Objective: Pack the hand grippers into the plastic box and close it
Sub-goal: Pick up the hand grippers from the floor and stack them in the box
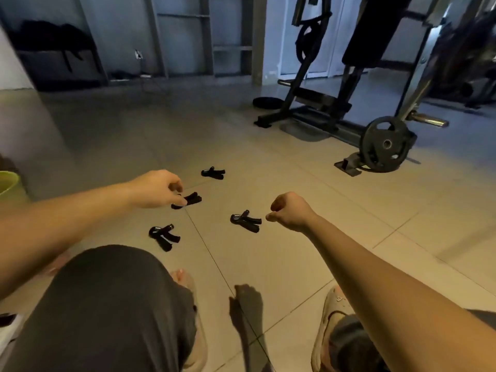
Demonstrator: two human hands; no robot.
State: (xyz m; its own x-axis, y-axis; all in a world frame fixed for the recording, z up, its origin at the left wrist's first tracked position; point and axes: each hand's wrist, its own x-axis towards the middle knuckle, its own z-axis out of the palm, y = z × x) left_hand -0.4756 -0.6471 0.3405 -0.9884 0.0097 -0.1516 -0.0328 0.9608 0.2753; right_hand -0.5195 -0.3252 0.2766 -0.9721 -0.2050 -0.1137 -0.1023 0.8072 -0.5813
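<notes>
Several black hand grippers lie on the tiled floor in front of my knees. My left hand (158,189) reaches down over the middle one (191,199), and its thumb and fingertips pinch the spring end. Another hand gripper (213,173) lies farther back, and one (163,236) lies near my left knee. My right hand (290,212) hovers with its fingers curled and holds nothing, just to the right of a fourth hand gripper (245,220) without touching it. No plastic box is in view.
A weight machine with a black weight plate (385,145) stands at the right rear. A green bin (8,183) shows at the left edge. My knees and feet fill the bottom of the view. Shelving lines the back wall.
</notes>
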